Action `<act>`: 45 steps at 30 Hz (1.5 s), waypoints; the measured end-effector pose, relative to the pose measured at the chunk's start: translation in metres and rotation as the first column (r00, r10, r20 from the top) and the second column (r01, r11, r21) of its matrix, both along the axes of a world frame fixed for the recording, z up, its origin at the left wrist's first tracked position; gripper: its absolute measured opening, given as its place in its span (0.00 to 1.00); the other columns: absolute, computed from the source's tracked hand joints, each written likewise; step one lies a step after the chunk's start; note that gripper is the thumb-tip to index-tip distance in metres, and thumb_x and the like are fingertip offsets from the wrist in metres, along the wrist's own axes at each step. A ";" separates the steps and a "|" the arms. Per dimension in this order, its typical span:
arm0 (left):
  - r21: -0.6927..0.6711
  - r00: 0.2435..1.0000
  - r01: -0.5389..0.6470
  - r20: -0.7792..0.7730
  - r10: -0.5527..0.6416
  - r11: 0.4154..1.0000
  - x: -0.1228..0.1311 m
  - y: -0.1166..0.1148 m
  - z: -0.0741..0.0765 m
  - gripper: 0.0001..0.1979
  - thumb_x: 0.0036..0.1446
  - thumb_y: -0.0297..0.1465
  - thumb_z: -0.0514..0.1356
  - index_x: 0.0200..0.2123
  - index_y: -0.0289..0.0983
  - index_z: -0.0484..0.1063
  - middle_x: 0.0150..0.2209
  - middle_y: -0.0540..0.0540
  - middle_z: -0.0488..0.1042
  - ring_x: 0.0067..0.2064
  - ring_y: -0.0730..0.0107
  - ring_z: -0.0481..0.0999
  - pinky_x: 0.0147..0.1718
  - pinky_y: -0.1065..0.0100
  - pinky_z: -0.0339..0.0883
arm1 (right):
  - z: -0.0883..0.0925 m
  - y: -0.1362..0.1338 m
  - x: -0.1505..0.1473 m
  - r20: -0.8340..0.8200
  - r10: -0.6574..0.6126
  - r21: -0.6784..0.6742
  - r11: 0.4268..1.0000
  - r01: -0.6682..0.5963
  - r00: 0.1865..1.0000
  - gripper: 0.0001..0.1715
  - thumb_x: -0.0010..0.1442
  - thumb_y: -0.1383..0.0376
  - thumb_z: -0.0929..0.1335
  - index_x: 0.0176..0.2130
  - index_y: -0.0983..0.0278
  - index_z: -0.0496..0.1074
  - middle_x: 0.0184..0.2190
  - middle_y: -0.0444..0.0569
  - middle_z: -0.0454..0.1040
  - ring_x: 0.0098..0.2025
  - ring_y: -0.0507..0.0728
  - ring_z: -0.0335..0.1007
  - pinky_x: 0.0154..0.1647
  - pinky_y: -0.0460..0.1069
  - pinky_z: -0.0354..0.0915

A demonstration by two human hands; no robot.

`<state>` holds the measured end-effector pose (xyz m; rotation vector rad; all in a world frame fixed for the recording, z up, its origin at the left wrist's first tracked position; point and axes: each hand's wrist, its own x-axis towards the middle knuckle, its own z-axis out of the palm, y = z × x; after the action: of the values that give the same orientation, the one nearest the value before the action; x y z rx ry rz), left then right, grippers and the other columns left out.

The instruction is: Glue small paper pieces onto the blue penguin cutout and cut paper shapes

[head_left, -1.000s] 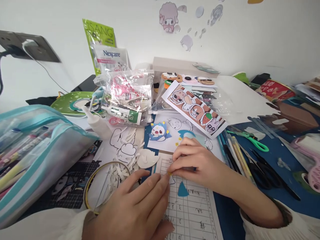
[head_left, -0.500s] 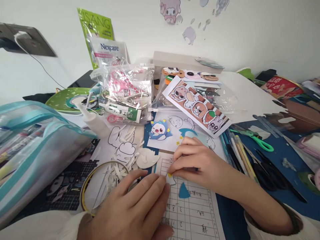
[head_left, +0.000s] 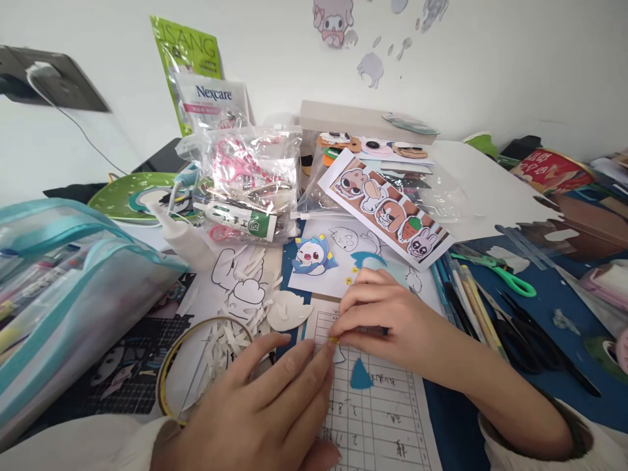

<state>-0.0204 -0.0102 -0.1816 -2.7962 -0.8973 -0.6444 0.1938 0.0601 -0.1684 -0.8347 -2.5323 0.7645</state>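
Observation:
My right hand [head_left: 380,314] is closed in a pinch on a tiny yellow piece [head_left: 334,339]. Flat over the lined paper sheet [head_left: 392,418] lies my left hand [head_left: 269,399], fingers stretched out, with a fingertip close against the yellow piece. Below the pinch a small white cut-out [head_left: 339,355] partly shows; my left fingers cover the rest of it. A blue rounded triangle [head_left: 362,375] rests on the sheet just right of my left fingers. Behind my hands is a printed blue cartoon penguin [head_left: 313,255], with a blue curved cut-out [head_left: 370,260] beside my right knuckles.
A yellow-rimmed round container [head_left: 164,373] and paper scraps [head_left: 220,353] sit left of my hands. A pencil pouch [head_left: 112,281] fills the left side. Pens [head_left: 473,307], green-handled scissors [head_left: 515,281] and black scissors [head_left: 524,347] lie right. A glue tube [head_left: 240,219] is behind.
My left fingertips have shifted slightly toward the yellow piece and now cover more of the white cut-out. My right hand keeps its pinch in nearly the same place.

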 end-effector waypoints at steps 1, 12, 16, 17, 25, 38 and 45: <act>-0.007 1.000 -0.005 -0.011 0.005 1.000 -0.001 -0.001 -0.001 0.19 0.70 0.34 0.45 0.45 0.36 0.76 0.48 0.50 0.79 0.47 0.67 0.75 0.52 0.61 0.57 | 0.000 0.000 0.000 0.002 -0.011 0.001 1.000 0.011 1.000 0.05 0.61 0.71 0.70 0.34 0.63 0.77 0.32 0.45 0.76 0.38 0.55 0.65 0.44 0.53 0.56; -0.080 0.993 -0.044 0.103 0.053 0.996 0.000 -0.006 -0.015 0.17 0.68 0.38 0.50 0.44 0.37 0.76 0.49 0.50 0.79 0.49 0.71 0.73 0.65 0.64 0.42 | -0.001 -0.002 0.003 -0.015 -0.052 0.009 0.999 0.053 0.999 0.06 0.61 0.71 0.70 0.34 0.63 0.78 0.31 0.45 0.75 0.37 0.55 0.64 0.45 0.53 0.57; -0.081 0.992 -0.045 0.110 0.054 0.996 0.001 -0.006 -0.015 0.18 0.68 0.39 0.49 0.44 0.37 0.76 0.49 0.50 0.79 0.49 0.71 0.74 0.65 0.65 0.41 | -0.002 -0.001 0.005 -0.032 -0.050 0.024 0.998 0.051 0.998 0.06 0.62 0.70 0.70 0.36 0.63 0.79 0.31 0.45 0.76 0.37 0.55 0.64 0.45 0.53 0.57; -0.084 0.993 -0.049 0.104 0.058 0.995 0.001 -0.006 -0.014 0.17 0.68 0.38 0.50 0.44 0.37 0.76 0.49 0.50 0.79 0.49 0.71 0.74 0.65 0.64 0.41 | -0.003 -0.001 0.005 -0.033 -0.043 0.023 0.999 0.043 0.999 0.06 0.62 0.70 0.70 0.35 0.63 0.79 0.31 0.45 0.76 0.37 0.55 0.64 0.45 0.53 0.57; -0.074 0.997 -0.046 0.059 0.051 0.996 -0.001 -0.006 -0.012 0.16 0.64 0.40 0.54 0.47 0.39 0.75 0.50 0.45 0.78 0.50 0.61 0.75 0.57 0.57 0.61 | -0.001 -0.005 0.003 -0.030 -0.027 -0.004 1.000 0.027 0.999 0.07 0.62 0.72 0.70 0.35 0.64 0.80 0.30 0.46 0.75 0.37 0.55 0.64 0.45 0.53 0.57; -0.083 0.996 -0.026 0.080 0.033 0.996 0.001 -0.001 -0.006 0.17 0.68 0.37 0.49 0.47 0.36 0.74 0.49 0.48 0.79 0.48 0.65 0.76 0.52 0.60 0.62 | -0.003 -0.005 0.000 -0.030 -0.025 0.039 0.999 0.026 0.999 0.06 0.60 0.71 0.71 0.33 0.63 0.79 0.30 0.45 0.76 0.38 0.55 0.65 0.45 0.52 0.57; -0.100 0.987 -0.043 0.151 0.057 0.994 0.000 -0.002 -0.008 0.20 0.69 0.36 0.45 0.42 0.37 0.75 0.43 0.48 0.79 0.44 0.66 0.75 0.51 0.61 0.58 | -0.004 -0.005 0.000 -0.029 -0.021 0.034 0.999 0.022 0.999 0.06 0.60 0.71 0.71 0.33 0.63 0.79 0.30 0.44 0.76 0.38 0.54 0.65 0.45 0.52 0.57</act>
<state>-0.0204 -0.0125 -0.1896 -2.8283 -1.0498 -0.8406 0.1942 0.0553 -0.1728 -0.8321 -2.5004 0.7193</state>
